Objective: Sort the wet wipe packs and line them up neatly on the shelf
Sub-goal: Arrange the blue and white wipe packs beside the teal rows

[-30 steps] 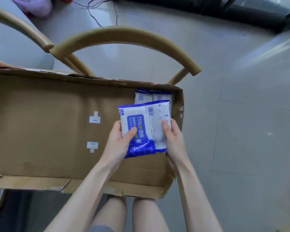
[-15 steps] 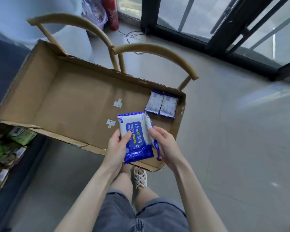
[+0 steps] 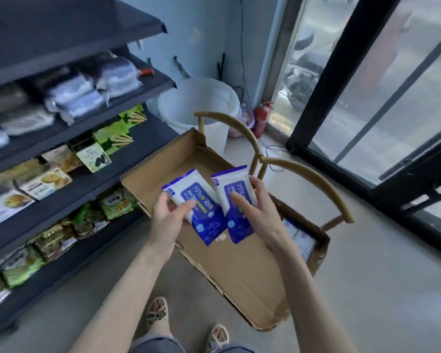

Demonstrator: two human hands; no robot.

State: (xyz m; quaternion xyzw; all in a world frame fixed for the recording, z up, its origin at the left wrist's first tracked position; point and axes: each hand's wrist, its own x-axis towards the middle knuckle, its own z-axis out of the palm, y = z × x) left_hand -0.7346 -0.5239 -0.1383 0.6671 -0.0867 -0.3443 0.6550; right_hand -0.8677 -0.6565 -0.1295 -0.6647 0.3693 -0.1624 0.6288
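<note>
Carry step: left hand (image 3: 167,216) pinched one wipe pack (image 3: 201,210), right hand (image 3: 261,215) pinched a second pack (image 3: 236,197); next called for reaching far-left to the shelf (image 3: 138,98).

packs now split: left hand (image 3: 167,220) one, right hand (image 3: 259,212) other.

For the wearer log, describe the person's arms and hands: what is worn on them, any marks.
The left forearm and right forearm are bare; no sleeves show. The left hand and right hand wear no gloves, and no watch, bracelet or ring is visible. The fingers are bare too; blur hides any finer marks.
</note>
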